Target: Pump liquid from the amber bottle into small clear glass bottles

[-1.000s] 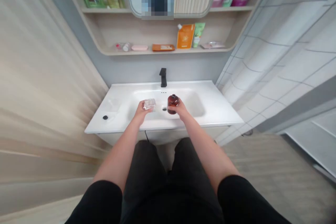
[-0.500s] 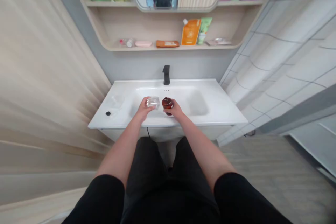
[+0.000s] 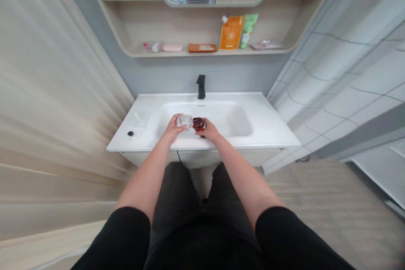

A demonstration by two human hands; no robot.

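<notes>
Amber glass bottle (image 3: 199, 124) sits in the right hand (image 3: 210, 131), fingers curled around its lower body, grasping it; glossy reddish-brown surface, rounded shoulder, lying tilted toward the other hand. Left hand (image 3: 172, 129) grasps a clear square glass bottle (image 3: 184, 121), its fingers wrapped over the far side, thick transparent walls catching the light. Both bottles are held together at centre frame, just beside each other or touching, can't tell which, above the front of the basin. Below them is a smooth white ceramic basin (image 3: 221, 112), rectangular with soft corners, set into a white vanity top (image 3: 268, 135). Matte black faucet (image 3: 200, 86) stands at the back edge. Small round black drain cap (image 3: 130, 133) sits on the deck at left. Upper middle: pale wood-grain curved shelf (image 3: 209, 53) holding an orange pouch (image 3: 232, 32), green tube (image 3: 248, 29), flat orange box (image 3: 202, 48) and pink soap dish (image 3: 172, 48). Right side: glossy white tile wall (image 3: 348, 71). Bottom: black shorts (image 3: 202, 223) on the person's lap.
</notes>
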